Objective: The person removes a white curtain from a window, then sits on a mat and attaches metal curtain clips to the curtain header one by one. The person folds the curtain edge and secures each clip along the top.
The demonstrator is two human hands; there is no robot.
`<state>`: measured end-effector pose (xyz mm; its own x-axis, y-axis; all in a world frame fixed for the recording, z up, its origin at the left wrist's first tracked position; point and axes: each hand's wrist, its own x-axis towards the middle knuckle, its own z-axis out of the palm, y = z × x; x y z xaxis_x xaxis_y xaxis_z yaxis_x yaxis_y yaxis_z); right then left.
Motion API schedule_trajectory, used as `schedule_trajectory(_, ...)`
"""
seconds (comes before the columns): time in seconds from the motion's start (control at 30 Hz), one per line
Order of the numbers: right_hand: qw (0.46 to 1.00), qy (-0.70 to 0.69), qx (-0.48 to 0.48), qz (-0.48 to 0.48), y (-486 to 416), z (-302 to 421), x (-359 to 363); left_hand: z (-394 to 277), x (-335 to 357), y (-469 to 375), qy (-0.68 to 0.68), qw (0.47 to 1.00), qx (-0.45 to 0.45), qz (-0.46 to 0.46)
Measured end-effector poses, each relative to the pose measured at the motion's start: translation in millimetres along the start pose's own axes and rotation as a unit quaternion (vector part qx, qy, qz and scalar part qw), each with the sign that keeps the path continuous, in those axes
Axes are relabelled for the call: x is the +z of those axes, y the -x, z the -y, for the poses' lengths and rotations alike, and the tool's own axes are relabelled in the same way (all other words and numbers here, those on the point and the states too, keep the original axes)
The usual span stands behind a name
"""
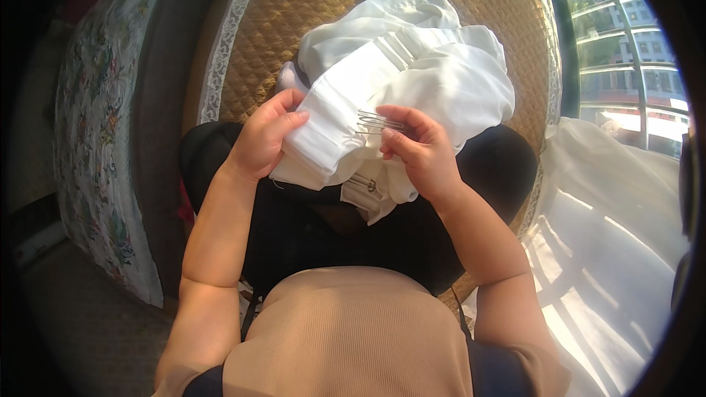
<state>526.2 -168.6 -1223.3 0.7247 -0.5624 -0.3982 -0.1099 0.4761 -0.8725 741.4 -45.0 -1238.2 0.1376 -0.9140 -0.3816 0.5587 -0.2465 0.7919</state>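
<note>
A white curtain [441,82] lies bunched over my crossed legs and the mat in front of me. My left hand [268,135] pinches the side edge of its flat heading band [325,127], thumb on top. Between the thumb and fingers of my right hand [416,146] is a metal pronged curtain hook [375,121], its prongs pointing left. The prong tips meet the gathered part of the band; whether they are inside the fabric I cannot tell. Closer to my body, a second metal curtain hook [363,183] sits on a folded part of the curtain.
Under me is a brown quilted mat [287,16] with white lace edging [223,60]. A flowered cloth [105,138] drapes over furniture at the left. To the right, a barred window [623,44] rises above sunlit white fabric [601,264].
</note>
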Motion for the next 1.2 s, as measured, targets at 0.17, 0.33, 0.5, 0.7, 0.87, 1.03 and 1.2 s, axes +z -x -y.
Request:
schedule_trajectory(0.17,0.998,-0.050,0.010,0.034,1,-4,4,1,7,1,0.013,1.000,0.016,0.009)
schedule_trajectory(0.33,0.998,-0.027,0.039,0.052,4,-4,4,1,10,0,0.013,0.999,0.034,0.006)
schedule_trajectory(0.5,0.998,-0.003,0.045,0.040,5,-2,3,-2,13,1,-0.003,1.000,0.029,0.003)
schedule_trajectory(0.7,0.999,0.022,0.036,0.009,5,-2,4,-1,15,1,-0.006,0.999,0.045,0.003)
schedule_trajectory(0.87,1.000,0.010,0.018,0.002,6,-3,6,1,16,1,0.006,0.999,0.048,-0.002)
schedule_trajectory(1.03,0.999,0.031,0.014,-0.021,8,-3,8,5,21,-1,0.001,0.997,0.073,-0.008)
schedule_trajectory(1.2,0.998,-0.044,0.035,0.002,6,-2,5,7,26,-2,0.020,0.997,0.074,-0.022)
